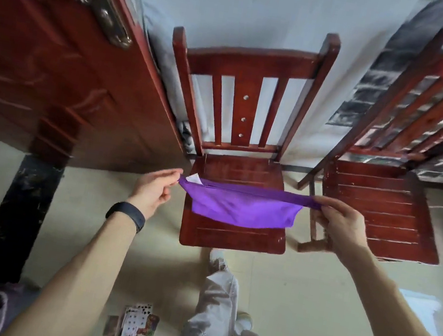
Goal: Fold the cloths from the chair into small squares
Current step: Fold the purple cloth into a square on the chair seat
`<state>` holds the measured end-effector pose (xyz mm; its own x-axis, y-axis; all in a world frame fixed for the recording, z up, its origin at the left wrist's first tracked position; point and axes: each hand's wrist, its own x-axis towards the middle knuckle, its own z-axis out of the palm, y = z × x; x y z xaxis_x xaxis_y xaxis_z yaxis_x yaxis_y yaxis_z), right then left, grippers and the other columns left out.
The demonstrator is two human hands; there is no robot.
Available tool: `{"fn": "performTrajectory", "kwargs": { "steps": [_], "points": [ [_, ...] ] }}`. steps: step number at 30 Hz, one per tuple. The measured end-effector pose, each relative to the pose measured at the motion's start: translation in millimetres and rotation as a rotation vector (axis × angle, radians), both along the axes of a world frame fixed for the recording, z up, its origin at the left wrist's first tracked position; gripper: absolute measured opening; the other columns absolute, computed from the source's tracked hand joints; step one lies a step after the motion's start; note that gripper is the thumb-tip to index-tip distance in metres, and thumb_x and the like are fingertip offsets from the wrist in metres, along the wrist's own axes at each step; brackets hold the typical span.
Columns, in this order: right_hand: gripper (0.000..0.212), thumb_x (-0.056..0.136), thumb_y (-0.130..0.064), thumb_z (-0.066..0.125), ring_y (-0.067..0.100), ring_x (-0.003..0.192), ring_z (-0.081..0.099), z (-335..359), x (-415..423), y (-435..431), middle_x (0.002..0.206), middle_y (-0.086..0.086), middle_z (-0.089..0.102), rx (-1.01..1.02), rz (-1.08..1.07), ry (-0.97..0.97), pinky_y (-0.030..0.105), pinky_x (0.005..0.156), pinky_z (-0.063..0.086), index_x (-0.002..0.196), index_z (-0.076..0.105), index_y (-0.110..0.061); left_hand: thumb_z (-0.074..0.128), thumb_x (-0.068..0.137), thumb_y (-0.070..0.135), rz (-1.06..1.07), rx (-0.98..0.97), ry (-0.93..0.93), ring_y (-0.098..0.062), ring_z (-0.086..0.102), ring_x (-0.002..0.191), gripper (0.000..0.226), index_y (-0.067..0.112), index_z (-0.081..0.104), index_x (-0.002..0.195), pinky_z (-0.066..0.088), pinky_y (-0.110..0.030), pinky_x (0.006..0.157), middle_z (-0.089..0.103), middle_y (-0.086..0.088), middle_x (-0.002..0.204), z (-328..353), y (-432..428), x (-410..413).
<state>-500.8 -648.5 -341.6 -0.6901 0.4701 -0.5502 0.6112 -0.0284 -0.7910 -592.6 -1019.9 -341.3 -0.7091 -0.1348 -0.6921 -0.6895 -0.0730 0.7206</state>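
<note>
Hidden: smooth purple cloth (pixel 242 209) blocks my view of mid-seat on the slatted wooden chair (pixel 232 239).
Fingers: left hand (pixel 153 189) and right hand (pixel 342 224) each pinch a corner.

hands (pixel 153 190) stretching purple cloth (pixel 243 207), chair (pixel 232 236)
</note>
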Motion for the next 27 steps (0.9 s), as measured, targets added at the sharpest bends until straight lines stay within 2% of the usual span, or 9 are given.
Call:
{"fn": "performTrajectory", "kwargs": {
  "steps": [2,5,8,10,12,15,18,21,27],
  "points": [
    [0.031,0.085,-0.008,0.061,0.013,0.077,0.064,31,0,0,0.078,-0.007,0.072,0.144,0.121,0.009,0.034,0.075,0.055,0.111,0.075,-0.019,0.07,0.088,0.013,-0.092,-0.081,0.057,-0.001,0.039,0.04,0.012,0.016,0.075,0.099,0.034,-0.011,0.045,0.066,0.001,0.072,34,3,-2],
    [0.032,0.08,-0.012,0.07,0.024,0.092,0.066,60,6,1,0.097,0.001,0.072,0.6,0.433,0.066,0.035,0.089,0.052,0.111,0.073,-0.021,0.081,0.078,0.02,-0.258,-0.226,0.213,-0.003,0.052,0.052,0.019,0.018,0.077,0.096,0.043,-0.015,0.055,0.07,0.009,0.07,67,1,-1],
    [0.017,0.088,-0.017,0.07,0.033,0.092,0.064,66,17,6,0.101,0.007,0.062,0.983,0.637,0.193,0.041,0.076,0.057,0.104,0.075,-0.019,0.084,0.068,0.035,-0.632,-0.731,0.341,-0.009,0.068,0.077,0.022,0.027,0.078,0.088,0.05,-0.023,0.07,0.074,0.009,0.079,76,-3,2],
    [0.011,0.089,-0.02,0.072,0.033,0.092,0.06,63,18,9,0.106,0.008,0.057,1.116,0.727,0.234,0.041,0.068,0.057,0.099,0.075,-0.018,0.077,0.074,0.043,-0.736,-1.039,0.376,-0.018,0.068,0.085,0.015,0.033,0.076,0.085,0.051,-0.027,0.068,0.073,0.008,0.084,75,-5,5],
    [0.008,0.085,-0.019,0.078,0.033,0.086,0.06,59,9,14,0.105,0.01,0.061,1.193,0.784,0.295,0.04,0.064,0.057,0.093,0.075,-0.016,0.071,0.082,0.048,-0.789,-1.198,0.46,-0.021,0.063,0.095,0.015,0.036,0.076,0.088,0.051,-0.031,0.07,0.067,0.006,0.094,72,-5,4],
    [0.01,0.088,-0.024,0.074,0.031,0.078,0.06,55,-15,18,0.084,0.005,0.065,1.238,0.892,0.238,0.037,0.059,0.056,0.09,0.074,-0.015,0.068,0.086,0.046,-0.932,-1.338,0.601,-0.019,0.054,0.101,0.016,0.034,0.077,0.091,0.047,-0.033,0.076,0.059,0.008,0.105,60,-8,-9],
    [0.015,0.093,-0.028,0.066,0.03,0.082,0.063,51,-45,22,0.083,0.004,0.067,1.247,0.967,0.162,0.04,0.065,0.058,0.096,0.073,-0.015,0.071,0.085,0.039,-1.014,-1.468,0.779,-0.023,0.057,0.087,0.013,0.029,0.079,0.085,0.045,-0.033,0.069,0.067,0.007,0.088,47,-7,-33],
    [0.012,0.091,-0.025,0.067,0.029,0.085,0.064,49,-74,24,0.086,0.003,0.068,1.297,0.985,0.118,0.037,0.067,0.057,0.099,0.072,-0.018,0.078,0.079,0.034,-1.023,-1.545,0.87,-0.025,0.059,0.076,0.011,0.024,0.076,0.075,0.046,-0.033,0.064,0.068,0.002,0.074,37,-5,-60],
    [0.022,0.087,-0.027,0.073,0.031,0.092,0.06,39,-112,32,0.095,0.007,0.066,1.255,0.939,0.079,0.037,0.067,0.052,0.105,0.072,-0.016,0.078,0.079,0.03,-0.971,-1.609,0.988,-0.029,0.059,0.072,0.013,0.018,0.074,0.077,0.041,-0.037,0.064,0.067,-0.003,0.072,26,1,-102]
  ]
}}
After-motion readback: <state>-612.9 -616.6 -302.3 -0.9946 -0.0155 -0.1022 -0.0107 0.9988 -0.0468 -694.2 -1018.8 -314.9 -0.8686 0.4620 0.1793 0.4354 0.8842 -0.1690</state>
